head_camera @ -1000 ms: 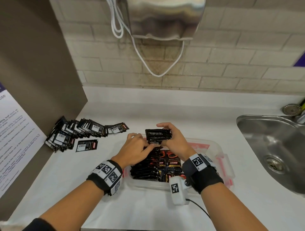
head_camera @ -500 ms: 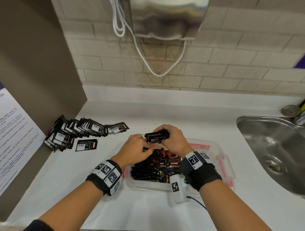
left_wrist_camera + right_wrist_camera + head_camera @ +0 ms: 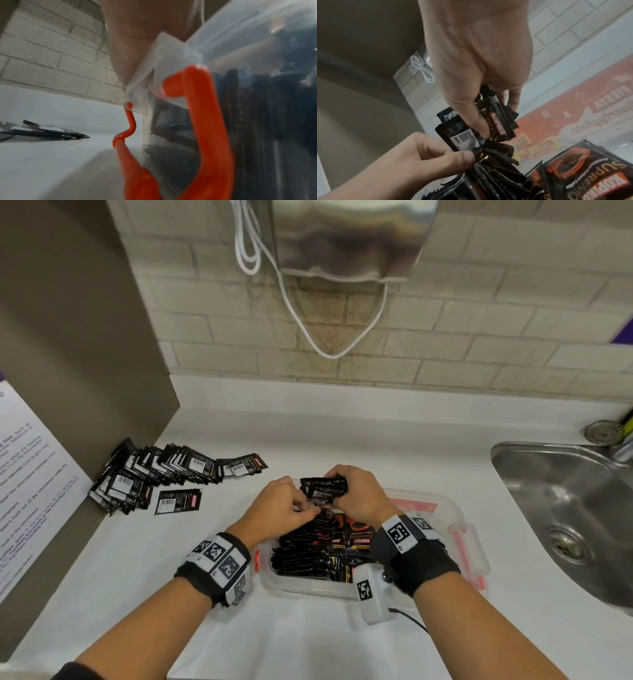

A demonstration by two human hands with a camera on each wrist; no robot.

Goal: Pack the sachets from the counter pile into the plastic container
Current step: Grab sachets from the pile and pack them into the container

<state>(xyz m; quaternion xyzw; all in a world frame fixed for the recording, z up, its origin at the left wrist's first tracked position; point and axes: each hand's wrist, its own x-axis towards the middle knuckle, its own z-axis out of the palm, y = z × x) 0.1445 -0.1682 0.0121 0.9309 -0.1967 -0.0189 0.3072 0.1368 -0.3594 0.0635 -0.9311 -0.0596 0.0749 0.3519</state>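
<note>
A clear plastic container (image 3: 460, 529) with red clip handles stands on the white counter and holds rows of black sachets (image 3: 308, 553). Over its far left part my right hand (image 3: 346, 491) pinches a small bundle of black sachets (image 3: 323, 487) between thumb and fingers. My left hand (image 3: 301, 506) pinches the bundle's lower edge, a barcode-side sachet (image 3: 462, 136) between its thumb and forefinger. The counter pile of sachets (image 3: 154, 470) lies far left, with one loose sachet (image 3: 178, 500) in front. The left wrist view shows the container wall (image 3: 257, 60) and a red handle (image 3: 205, 121).
A steel sink (image 3: 565, 508) is set into the counter on the right. A brown panel (image 3: 68, 337) with a printed notice (image 3: 24, 474) walls in the left side. A steel wall unit (image 3: 349, 237) with a white cable hangs over the brick wall behind.
Both hands have brought the bundle lower, towards the container, and tilted it. The left fingers have closed on its lower edge.
</note>
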